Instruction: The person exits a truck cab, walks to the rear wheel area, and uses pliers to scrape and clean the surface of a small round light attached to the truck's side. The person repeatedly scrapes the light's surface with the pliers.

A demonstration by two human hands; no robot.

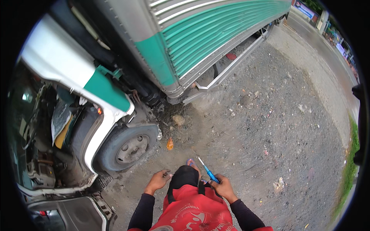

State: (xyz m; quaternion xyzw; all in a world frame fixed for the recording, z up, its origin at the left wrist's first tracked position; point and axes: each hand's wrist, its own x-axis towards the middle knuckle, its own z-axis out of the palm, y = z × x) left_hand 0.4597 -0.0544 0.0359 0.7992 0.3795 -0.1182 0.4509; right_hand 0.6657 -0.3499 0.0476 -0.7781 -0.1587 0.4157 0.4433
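Observation:
My right hand [223, 187] is closed round the blue handle of a screwdriver [208, 172], whose thin pale shaft points forward and slightly left over the gravel. In front of my left hip, my left hand [157, 181] holds nothing that I can see; its fingers are loosely bent and apart. Nearest to that hand is the truck's front wheel [131, 149], a dusty black tyre on a grey rim. White and green, the truck cab [106, 88] stands at the left with its door [73, 215] swung out toward me.
A ribbed silver and green cargo box [208, 34] stretches to the far right, with a metal side rail [231, 65] low along it. Grey gravel [262, 134] covers the ground, with an orange scrap [170, 144] near the wheel. Grass [348, 165] edges the right side.

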